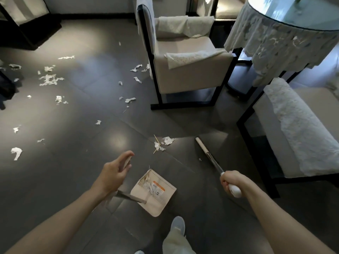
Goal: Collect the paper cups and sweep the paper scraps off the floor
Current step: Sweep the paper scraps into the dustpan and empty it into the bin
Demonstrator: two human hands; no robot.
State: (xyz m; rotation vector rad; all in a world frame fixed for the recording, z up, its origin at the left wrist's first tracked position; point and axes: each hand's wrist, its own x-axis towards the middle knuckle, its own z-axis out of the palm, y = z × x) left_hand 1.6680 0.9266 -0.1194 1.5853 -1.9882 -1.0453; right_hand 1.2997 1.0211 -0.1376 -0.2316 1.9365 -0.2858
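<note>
Nearest: left grip (113, 173), open, fingers loose, holding nothing, above the dustpan (157, 197) handle. Item: right grip (231, 186), fist closed round the white end of the broom (211, 160), pole pointing to 11 o'clock. Item: dustpan on floor (73, 116) at 6 o'clock, paper bits inside. Item: scraps (166, 142), small cluster at 12 o'clock from dustpan; more scattered at 9 to 11 o'clock. Item: chair (183, 57) at 1 o'clock; lace-covered bench (293, 27) at 2 o'clock.

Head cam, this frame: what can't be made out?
1. Left hand: fingertips motion-blurred, head view.
2. Dustpan handle: upper end hidden behind the left wrist.
3. Broom stick in right hand: no bristle head discernible.
4. Round table: top cut off by the upper right edge.
5. Paper cups: none in view.
</note>
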